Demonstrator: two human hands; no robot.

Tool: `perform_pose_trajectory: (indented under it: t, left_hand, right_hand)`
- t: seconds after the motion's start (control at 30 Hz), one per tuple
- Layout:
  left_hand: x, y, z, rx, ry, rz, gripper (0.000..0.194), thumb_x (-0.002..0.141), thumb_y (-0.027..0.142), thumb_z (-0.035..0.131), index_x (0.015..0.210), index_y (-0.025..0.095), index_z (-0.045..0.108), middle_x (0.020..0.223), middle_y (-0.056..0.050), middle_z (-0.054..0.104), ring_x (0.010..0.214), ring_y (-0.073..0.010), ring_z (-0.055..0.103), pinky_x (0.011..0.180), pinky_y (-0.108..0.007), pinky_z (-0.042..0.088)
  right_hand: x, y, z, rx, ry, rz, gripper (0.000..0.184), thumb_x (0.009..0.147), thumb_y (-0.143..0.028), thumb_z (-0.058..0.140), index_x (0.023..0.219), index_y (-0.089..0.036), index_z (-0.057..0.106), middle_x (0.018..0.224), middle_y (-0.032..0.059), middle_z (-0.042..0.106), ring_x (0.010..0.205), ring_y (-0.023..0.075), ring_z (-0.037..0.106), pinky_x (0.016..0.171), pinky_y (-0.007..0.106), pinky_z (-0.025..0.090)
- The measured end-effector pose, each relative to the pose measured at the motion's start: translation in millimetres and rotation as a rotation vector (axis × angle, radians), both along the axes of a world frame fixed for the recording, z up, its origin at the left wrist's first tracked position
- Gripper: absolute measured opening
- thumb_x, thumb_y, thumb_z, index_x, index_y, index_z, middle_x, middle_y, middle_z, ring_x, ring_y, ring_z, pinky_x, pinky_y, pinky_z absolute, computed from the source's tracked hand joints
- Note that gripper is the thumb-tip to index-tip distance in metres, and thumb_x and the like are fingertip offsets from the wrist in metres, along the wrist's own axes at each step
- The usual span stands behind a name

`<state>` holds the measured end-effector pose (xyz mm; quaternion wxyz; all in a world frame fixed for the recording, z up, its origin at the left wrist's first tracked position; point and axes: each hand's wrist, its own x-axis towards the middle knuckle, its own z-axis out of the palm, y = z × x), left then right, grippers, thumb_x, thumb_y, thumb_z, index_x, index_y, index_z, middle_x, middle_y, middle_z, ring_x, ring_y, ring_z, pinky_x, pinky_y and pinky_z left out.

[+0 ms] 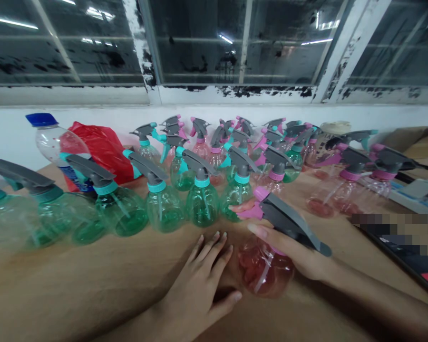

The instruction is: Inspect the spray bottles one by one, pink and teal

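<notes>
My right hand [296, 247] is wrapped round the neck of a pink spray bottle [266, 270], just under its grey and pink trigger head. The bottle leans a little, and a pale dip tube shows inside its clear pink body. To its left, my left hand [203, 280] lies flat on the wooden table [128, 289], fingers spread, holding nothing. Beyond its fingertips stands a row of green spray bottles [202, 204] with turquoise collars and grey levers.
More pink and green spray bottles crowd toward the wall. At left stand a large plastic bottle with a blue cap [43, 119] and a red plastic bag [100, 152]. Two pink spray bottles [349, 190] stand at right, near a dark flat device [395, 247] at the edge.
</notes>
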<state>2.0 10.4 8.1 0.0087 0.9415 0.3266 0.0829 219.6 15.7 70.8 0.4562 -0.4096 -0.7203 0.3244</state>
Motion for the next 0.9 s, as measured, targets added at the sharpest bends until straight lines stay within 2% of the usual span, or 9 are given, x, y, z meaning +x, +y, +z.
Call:
perform_pose_trajectory:
  t: [0.2,0.37,0.47,0.6,0.77,0.83,0.9]
  left_hand:
    - [0.3,1.3,-0.8,0.004,-0.009,-0.004,0.064,0.094,0.054,0.044,0.141,0.011,0.036,0.149,-0.014,0.028,0.137,-0.0293,0.026,0.109,-0.051,0.027]
    - [0.2,1.2,0.3,-0.007,-0.011,-0.004,0.064,0.093,0.054,0.046,0.141,0.011,0.036,0.148,-0.014,0.031,0.137,-0.0287,0.026,0.108,-0.051,0.027]
    - [-0.2,1.2,0.1,-0.009,-0.014,0.000,0.064,0.093,0.053,0.045,0.141,0.012,0.036,0.148,-0.014,0.031,0.136,-0.0289,0.027,0.108,-0.050,0.027]
    - [0.0,0.9,-0.1,-0.023,-0.011,0.002,0.064,0.094,0.055,0.044,0.141,0.012,0.036,0.149,-0.014,0.030,0.136,-0.0292,0.028,0.108,-0.051,0.028]
    - [1.1,0.3,0.4,-0.024,-0.014,0.006,0.065,0.093,0.054,0.046,0.141,0.012,0.036,0.148,-0.014,0.031,0.135,-0.0295,0.029,0.107,-0.051,0.029]
    - [0.7,0.3,-0.1,-0.021,-0.021,0.004,0.064,0.093,0.054,0.046,0.141,0.013,0.037,0.148,-0.013,0.033,0.135,-0.0296,0.030,0.108,-0.051,0.028]
    - [-0.2,0.2,-1.0,-0.021,-0.026,0.002,0.064,0.093,0.055,0.045,0.141,0.013,0.036,0.147,-0.013,0.035,0.134,-0.0298,0.031,0.108,-0.051,0.028]
  right_hand:
    - [0.3,-1.8,2.6,-0.013,-0.023,0.010,0.026,0.088,-0.038,0.054,0.106,-0.026,0.068,0.089,0.0015,0.072,0.082,0.0207,0.069,0.076,0.034,0.056]
    - [-2.3,-1.6,4.1,-0.042,0.024,0.056,0.030,0.088,-0.040,0.054,0.114,-0.028,0.065,0.101,0.0028,0.072,0.098,0.0223,0.067,0.091,0.037,0.052]
    - [-2.6,-1.8,5.0,-0.067,0.026,0.067,0.031,0.088,-0.040,0.054,0.116,-0.028,0.063,0.107,0.0036,0.070,0.101,0.0232,0.066,0.094,0.039,0.050]
    - [-2.1,-1.9,6.5,-0.038,0.009,0.026,0.028,0.086,-0.040,0.056,0.108,-0.025,0.065,0.099,0.0042,0.071,0.089,0.0224,0.068,0.084,0.038,0.053]
    - [-3.0,-1.9,8.0,-0.019,0.040,0.027,0.022,0.084,-0.038,0.060,0.100,-0.024,0.064,0.088,0.0012,0.069,0.077,0.0167,0.066,0.075,0.031,0.053]
    - [-3.3,-2.5,9.2,0.003,0.045,0.029,0.015,0.085,-0.038,0.059,0.086,-0.023,0.064,0.073,-0.0020,0.065,0.064,0.0130,0.063,0.066,0.027,0.052]
    - [-3.3,-3.1,10.5,0.029,0.027,0.011,0.021,0.085,-0.038,0.058,0.072,-0.022,0.060,0.060,-0.0042,0.057,0.054,0.0109,0.056,0.055,0.025,0.048]
